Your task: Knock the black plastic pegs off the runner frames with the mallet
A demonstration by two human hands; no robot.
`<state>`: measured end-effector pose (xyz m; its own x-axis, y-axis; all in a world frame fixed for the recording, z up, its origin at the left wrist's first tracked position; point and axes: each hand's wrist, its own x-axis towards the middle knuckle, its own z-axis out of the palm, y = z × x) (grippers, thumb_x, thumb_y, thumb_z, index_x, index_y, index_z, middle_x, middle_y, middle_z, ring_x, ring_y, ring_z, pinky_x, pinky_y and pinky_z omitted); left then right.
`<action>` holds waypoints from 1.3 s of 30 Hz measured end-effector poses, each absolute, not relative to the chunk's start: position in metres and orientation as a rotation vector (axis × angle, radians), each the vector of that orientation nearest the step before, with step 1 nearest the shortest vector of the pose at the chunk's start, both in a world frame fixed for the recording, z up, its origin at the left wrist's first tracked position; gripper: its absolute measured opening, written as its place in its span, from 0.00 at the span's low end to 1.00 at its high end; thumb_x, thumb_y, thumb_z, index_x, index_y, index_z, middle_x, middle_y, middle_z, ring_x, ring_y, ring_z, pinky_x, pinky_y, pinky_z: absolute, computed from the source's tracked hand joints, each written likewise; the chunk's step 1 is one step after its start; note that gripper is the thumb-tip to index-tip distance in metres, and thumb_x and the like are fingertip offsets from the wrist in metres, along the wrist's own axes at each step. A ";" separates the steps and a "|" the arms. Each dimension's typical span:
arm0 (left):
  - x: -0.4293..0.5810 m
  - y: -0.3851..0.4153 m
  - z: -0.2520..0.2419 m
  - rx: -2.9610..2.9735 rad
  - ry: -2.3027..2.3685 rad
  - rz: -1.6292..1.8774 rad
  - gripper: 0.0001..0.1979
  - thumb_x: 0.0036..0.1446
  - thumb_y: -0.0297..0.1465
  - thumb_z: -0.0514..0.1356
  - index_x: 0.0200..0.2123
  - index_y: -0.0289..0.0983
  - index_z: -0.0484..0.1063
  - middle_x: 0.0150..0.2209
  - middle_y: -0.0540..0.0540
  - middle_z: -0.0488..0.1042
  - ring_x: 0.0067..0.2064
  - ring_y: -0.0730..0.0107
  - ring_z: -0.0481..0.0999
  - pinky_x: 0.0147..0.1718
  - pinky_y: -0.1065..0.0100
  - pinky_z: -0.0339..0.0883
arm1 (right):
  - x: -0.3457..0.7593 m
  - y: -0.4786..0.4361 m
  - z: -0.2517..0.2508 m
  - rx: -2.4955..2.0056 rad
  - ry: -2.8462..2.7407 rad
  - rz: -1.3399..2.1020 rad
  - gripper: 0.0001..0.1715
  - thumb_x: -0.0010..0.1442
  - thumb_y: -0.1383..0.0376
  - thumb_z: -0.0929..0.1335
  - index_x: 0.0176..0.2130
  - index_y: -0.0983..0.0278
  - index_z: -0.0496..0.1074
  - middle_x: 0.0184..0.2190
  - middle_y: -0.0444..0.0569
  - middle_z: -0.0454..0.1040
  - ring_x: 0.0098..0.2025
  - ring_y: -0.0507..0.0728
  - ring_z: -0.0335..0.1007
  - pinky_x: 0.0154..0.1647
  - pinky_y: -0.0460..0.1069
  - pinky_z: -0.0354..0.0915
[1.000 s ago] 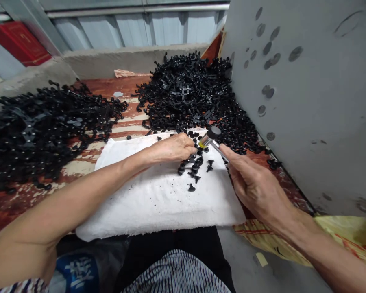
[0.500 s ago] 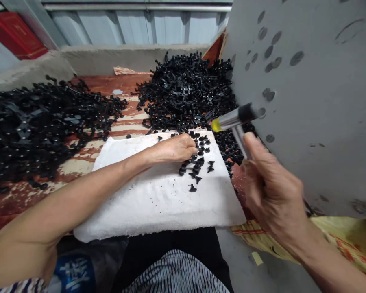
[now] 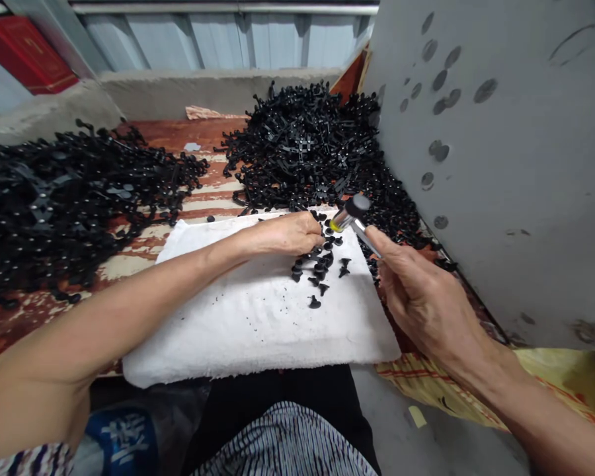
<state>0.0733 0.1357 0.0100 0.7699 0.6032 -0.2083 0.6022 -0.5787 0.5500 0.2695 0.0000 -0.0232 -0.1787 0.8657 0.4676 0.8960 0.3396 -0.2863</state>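
Note:
My right hand [image 3: 416, 297] grips the handle of a small hammer [image 3: 350, 213] with a metal head, one black face and one yellow face. The head is down against the far edge of a folded white cloth [image 3: 258, 317]. My left hand [image 3: 287, 235] rests closed on that cloth right beside the hammer head, its fingertips pinched on something I cannot make out. Several small black plastic pieces [image 3: 320, 268] lie loose on the cloth just below my left fingers.
A big heap of black plastic sprue frames [image 3: 307, 152] sits behind the cloth. A second heap [image 3: 64, 198] covers the worn red table at left. A grey spotted panel [image 3: 500, 152] stands close on the right. A yellow sack [image 3: 550, 383] lies under my right forearm.
The hammer was raised half a second ago and has come back down onto the cloth beside my left fingers. My left hand has stayed in place.

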 end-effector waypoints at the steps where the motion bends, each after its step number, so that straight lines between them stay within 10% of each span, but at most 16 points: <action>1: 0.074 0.140 0.010 2.364 0.842 -0.010 0.15 0.55 0.25 0.51 0.17 0.37 0.57 0.17 0.55 0.53 0.20 0.78 0.52 0.22 0.70 0.45 | 0.270 0.001 -0.028 -1.558 -2.063 -0.063 0.30 0.67 0.69 0.58 0.66 0.60 0.62 0.33 0.49 0.76 0.32 0.56 0.74 0.39 0.54 0.73; 28: 0.072 0.167 0.006 2.259 0.517 -0.045 0.11 0.54 0.27 0.53 0.19 0.36 0.62 0.20 0.54 0.59 0.25 0.76 0.58 0.27 0.72 0.53 | 0.269 -0.005 -0.020 -1.426 -2.026 -0.076 0.32 0.65 0.72 0.62 0.66 0.61 0.61 0.41 0.52 0.79 0.36 0.56 0.77 0.35 0.51 0.76; 39: 0.065 0.159 0.009 2.162 0.594 0.038 0.17 0.55 0.29 0.55 0.17 0.38 0.55 0.20 0.54 0.53 0.26 0.76 0.53 0.26 0.71 0.50 | 0.273 -0.016 -0.048 -1.485 -1.605 0.365 0.29 0.67 0.66 0.64 0.65 0.52 0.62 0.62 0.47 0.68 0.59 0.60 0.69 0.61 0.62 0.66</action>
<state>0.0654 0.1592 0.0093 0.8856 0.4276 -0.1813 0.4014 -0.5082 0.7620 0.2732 -0.0157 -0.0485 0.1166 0.9083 0.4018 0.6455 0.2382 -0.7256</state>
